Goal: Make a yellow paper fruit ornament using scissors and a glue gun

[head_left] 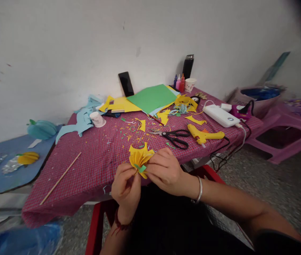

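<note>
Between my two hands is a yellow paper pumpkin (pixel 139 157) with fanned folds and a small green paper piece at its near end. My left hand (pixel 126 187) pinches its lower left side, with thumb and fingers pressed together. From the right, my right hand (pixel 165 171) grips the paper near the green piece, its fingertips partly hidden. Black-handled scissors (pixel 175 136) lie partly open beyond my right hand. A yellow glue gun (pixel 205 135) rests to their right, at the table's edge.
Paper scraps litter the checked tablecloth (pixel 92 156). Green paper sheets (pixel 152 97), a phone (pixel 126 84) and a paper cup (pixel 97 119) stand or lie farther back. A wooden stick (pixel 61 178) lies left. A white power bank (pixel 221 115) with cables sits right. Finished pumpkins (pixel 42 129) rest far left.
</note>
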The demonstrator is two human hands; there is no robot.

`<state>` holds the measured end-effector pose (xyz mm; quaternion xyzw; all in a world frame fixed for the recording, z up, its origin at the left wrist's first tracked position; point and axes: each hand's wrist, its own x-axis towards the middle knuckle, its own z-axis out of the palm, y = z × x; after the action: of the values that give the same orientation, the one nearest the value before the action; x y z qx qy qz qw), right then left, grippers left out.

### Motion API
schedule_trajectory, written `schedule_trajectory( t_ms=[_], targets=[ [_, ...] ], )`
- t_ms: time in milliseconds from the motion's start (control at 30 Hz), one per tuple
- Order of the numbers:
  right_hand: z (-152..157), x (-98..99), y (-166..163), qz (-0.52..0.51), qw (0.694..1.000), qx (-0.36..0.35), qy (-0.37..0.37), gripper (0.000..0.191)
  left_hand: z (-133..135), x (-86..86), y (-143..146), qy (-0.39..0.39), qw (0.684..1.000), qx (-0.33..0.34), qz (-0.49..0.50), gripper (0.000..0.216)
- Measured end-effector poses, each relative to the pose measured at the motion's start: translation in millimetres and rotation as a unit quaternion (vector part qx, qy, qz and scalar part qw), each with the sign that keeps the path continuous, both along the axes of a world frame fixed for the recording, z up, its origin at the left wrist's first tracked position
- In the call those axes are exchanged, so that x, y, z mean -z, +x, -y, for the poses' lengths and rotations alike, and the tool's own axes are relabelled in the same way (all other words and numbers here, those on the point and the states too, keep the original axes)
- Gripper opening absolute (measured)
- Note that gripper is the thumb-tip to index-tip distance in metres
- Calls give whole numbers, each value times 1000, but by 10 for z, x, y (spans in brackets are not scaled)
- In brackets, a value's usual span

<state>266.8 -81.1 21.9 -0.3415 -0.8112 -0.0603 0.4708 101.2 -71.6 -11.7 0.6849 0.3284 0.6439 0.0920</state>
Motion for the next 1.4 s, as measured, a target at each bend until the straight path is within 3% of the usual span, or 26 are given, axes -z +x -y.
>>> schedule_trajectory(
  t_ms=[67, 167, 300, 467, 600, 833, 1200, 1400],
  targets=[
    [8, -35, 23, -17, 1000, -20, 3, 5, -4, 15, -1, 13, 1000, -9, 20, 22],
    [15, -97, 77, -67, 996, -61, 13, 13, -20, 17, -25, 27, 999, -15, 43, 20],
    [-3, -132, 124, -102, 994, -30, 7, 15, -45, -8, -57, 53, 998, -8, 39, 20],
    [-45, -128, 124, -62, 998, -4, -14, 16, -60, -19, -95, 89, 995, 34, 6, 31],
    [-70, -130, 130, -27, 999, -36, -22, 6, -57, -24, -117, 92, 995, 36, -20, 31],
    [-75, -122, 135, 16, 998, -64, -10, 11, -35, -61, -121, 89, 994, 27, -65, 27],
    [-55, -86, 110, 18, 995, -103, 0, 11, -39, -24, -92, 75, 997, 17, -25, 25],
    [-30, -126, 105, -49, 990, -134, 5, 9, -64, -11, -88, 106, 994, -4, 3, 25]
  ],
)
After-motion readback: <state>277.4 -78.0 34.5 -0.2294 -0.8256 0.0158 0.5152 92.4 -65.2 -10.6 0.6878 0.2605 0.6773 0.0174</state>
